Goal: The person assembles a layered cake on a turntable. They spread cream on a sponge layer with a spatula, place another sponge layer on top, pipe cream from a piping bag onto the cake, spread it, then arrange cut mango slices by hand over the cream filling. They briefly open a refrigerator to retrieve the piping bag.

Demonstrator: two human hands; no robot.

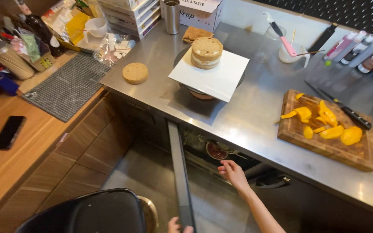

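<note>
A white cardboard box (200, 13) with dark lettering stands at the far edge of the steel counter. Right of it, a row of labelled squeeze bottles (359, 49) leans against the far wall. A dark phone (8, 132), screen blank, lies on the wooden counter at left.

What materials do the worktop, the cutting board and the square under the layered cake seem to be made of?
Worktop: probably stainless steel, brushed grey with soft reflections.
Cutting board: wood, brown with visible grain, holding yellow fruit pieces.
Square board under the layered cake: smooth, matte white, thin; perhaps cardboard or plastic, I cannot tell which.
</note>
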